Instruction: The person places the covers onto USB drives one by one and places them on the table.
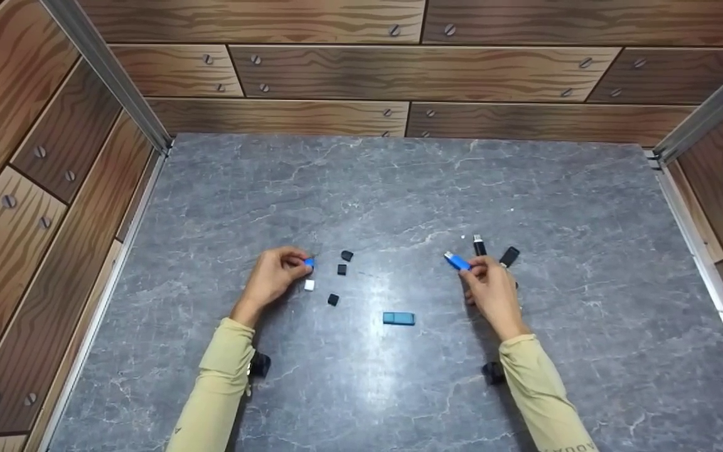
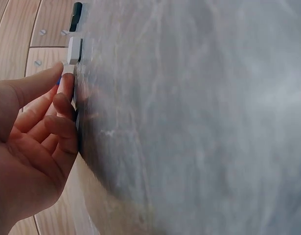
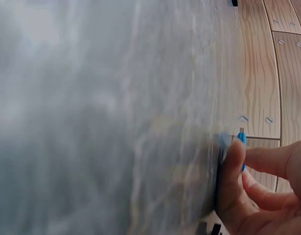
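Between thumb and fingertips my left hand [image 1: 277, 276] pinches a small blue USB cap [image 1: 309, 262], low over the table. Just below it lies a white cap [image 1: 309, 285], and several black caps, one of them a square black cap [image 1: 342, 269], lie to its right. My right hand [image 1: 492, 285] pinches a blue USB stick [image 1: 457, 261] whose bare metal plug points up and left. Right by those fingers are a black USB stick [image 1: 479, 245] and another black stick [image 1: 510, 256]. The right hand hides part of what lies beneath it.
A teal USB stick [image 1: 398, 318] lies midway between the hands, nearer the front. The grey marbled table [image 1: 361, 188] is bounded by wood-patterned panels [image 1: 424, 72] at the back and sides, with metal rails [image 1: 110, 75] at the corners.
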Motion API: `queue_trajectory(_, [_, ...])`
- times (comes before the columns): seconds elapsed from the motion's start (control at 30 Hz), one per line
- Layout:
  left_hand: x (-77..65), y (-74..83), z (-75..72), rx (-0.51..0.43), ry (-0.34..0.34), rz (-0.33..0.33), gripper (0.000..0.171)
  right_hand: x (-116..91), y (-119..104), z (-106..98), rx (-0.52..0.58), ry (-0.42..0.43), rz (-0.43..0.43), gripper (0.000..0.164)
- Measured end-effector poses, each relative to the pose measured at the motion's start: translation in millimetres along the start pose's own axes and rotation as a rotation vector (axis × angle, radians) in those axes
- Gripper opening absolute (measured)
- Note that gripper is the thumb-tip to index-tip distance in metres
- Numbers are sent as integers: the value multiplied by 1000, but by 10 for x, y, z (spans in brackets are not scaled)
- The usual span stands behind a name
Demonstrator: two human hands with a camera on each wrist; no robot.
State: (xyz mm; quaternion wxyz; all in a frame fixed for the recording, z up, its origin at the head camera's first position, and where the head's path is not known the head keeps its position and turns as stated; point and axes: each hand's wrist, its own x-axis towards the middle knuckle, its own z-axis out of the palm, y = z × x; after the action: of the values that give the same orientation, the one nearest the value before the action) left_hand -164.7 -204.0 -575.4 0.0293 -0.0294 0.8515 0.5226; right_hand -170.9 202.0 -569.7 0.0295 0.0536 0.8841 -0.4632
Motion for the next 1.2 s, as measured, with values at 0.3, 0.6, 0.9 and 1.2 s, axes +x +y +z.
queue_trajectory(0.3, [-29,-10,51,-21,51,-14,19,19,64,-107,232,-83,69,32])
queue_trajectory(0.6, [-89,3,71,-44,54,15,21,49,129,-180,426,-199,91,39])
queue_trajectory(0.9, [-175,78,133,-107,8,57,19,20,198,-175,486,-300,37,40])
queue_trajectory(1.2, [-197,160,268,-284,-145,70,26,-33,158,-63,472,-379,15,43])
